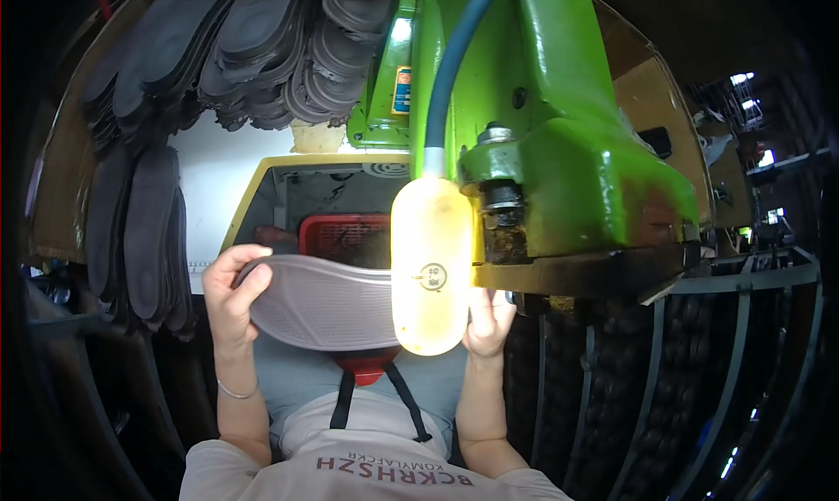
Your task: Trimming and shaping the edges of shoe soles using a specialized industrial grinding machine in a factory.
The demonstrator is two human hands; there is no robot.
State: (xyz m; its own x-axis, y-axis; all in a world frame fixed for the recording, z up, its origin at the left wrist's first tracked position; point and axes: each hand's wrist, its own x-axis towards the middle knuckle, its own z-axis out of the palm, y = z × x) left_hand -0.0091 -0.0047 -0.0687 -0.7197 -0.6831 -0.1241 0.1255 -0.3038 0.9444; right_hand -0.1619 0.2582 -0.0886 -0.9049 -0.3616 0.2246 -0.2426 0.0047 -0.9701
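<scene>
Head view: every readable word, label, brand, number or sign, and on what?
Shirt: two lines of dark red capitals, upside down; large enough to read, not transcribed.
Glowing lamp: round dark mark, too small to read.
Green machine: orange-and-blue label, too small to read.

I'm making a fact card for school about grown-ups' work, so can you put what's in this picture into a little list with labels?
Left hand: grips the left end of a grey shoe sole
Right hand: by the sole's right side; its grip is hidden
Lamp: glowing yellow, covering the sole's right end
Machine: big and green, from top middle to right
Stacked soles: dark, upper left
Basket: red, just beyond the sole
</scene>
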